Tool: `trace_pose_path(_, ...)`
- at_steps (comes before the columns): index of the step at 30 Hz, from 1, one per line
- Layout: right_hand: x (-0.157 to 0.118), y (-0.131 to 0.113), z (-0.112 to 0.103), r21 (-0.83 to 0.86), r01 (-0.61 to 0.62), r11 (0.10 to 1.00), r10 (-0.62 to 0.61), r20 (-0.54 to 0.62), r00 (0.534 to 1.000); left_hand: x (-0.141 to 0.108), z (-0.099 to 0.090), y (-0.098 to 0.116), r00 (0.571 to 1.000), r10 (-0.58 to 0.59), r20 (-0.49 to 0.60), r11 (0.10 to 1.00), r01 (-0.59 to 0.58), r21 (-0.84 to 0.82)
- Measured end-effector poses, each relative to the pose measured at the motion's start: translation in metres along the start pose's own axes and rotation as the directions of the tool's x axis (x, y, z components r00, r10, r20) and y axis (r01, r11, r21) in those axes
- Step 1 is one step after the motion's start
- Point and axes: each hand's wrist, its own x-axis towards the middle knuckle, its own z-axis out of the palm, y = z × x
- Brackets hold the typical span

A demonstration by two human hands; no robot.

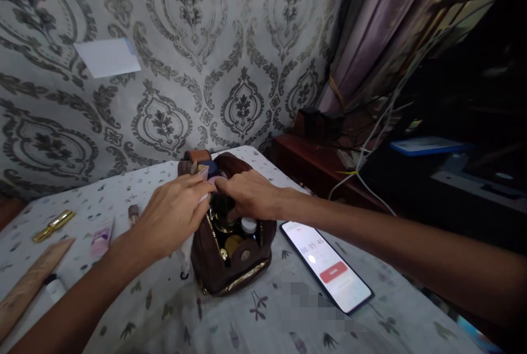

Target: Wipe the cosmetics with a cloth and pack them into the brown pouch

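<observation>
A dark brown bag [209, 266] with gold zips stands unzipped on the patterned cloth, with several items inside, among them a white-lidded jar [248, 225] and a round gold item [234, 245]. My left hand [177, 212] is at the bag's left edge, fingers bent together near a pale, thin item at the opening; its exact grip is hidden. Reaching in from the right, my right hand [247, 194] has its curled fingers inside the opening, over a dark glossy item. What those fingers hold, if anything, cannot be made out.
Right of the bag lies a phone [329, 269] showing a timer. On the left are a gold tube [54, 226], a pink-and-white tube [101, 237], a small brown bottle [133, 214], a tan flat strip [33, 282] and a white bottle [54, 287]. Cables [374, 129] hang at right.
</observation>
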Motion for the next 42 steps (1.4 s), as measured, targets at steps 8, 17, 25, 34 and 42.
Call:
trace_pose_path(8, -0.001, 0.001, 0.003, 0.037, 0.054, 0.998, -0.052, -0.059, 0.997, -0.001, 0.000, 0.001, 1.000, 0.001, -0.011, 1.000, -0.001, -0.008)
trace_pose_path(17, 0.000, 0.001, 0.004, 0.034, 0.072, 0.997, -0.070, -0.049, 0.996, -0.001, -0.002, 0.002, 1.000, 0.003, -0.008, 0.999, -0.002, 0.032)
trace_pose_path(25, -0.003, 0.003, -0.005, 0.051, 0.081, 0.995, -0.082, 0.007, 0.997, -0.001, -0.003, 0.003, 1.000, -0.013, 0.009, 1.000, 0.013, 0.019)
trace_pose_path(34, -0.007, 0.016, -0.013, 0.248, 0.147, 0.958, -0.120, -0.120, 0.985, -0.018, -0.012, 0.002, 0.975, -0.113, -0.193, 0.980, 0.077, -0.185)
trace_pose_path(42, -0.034, 0.005, -0.001, 0.439, 0.157, 0.885, 0.034, -0.397, 0.917, -0.095, -0.006, -0.020, 0.862, -0.478, -0.168, 0.840, 0.393, -0.373)
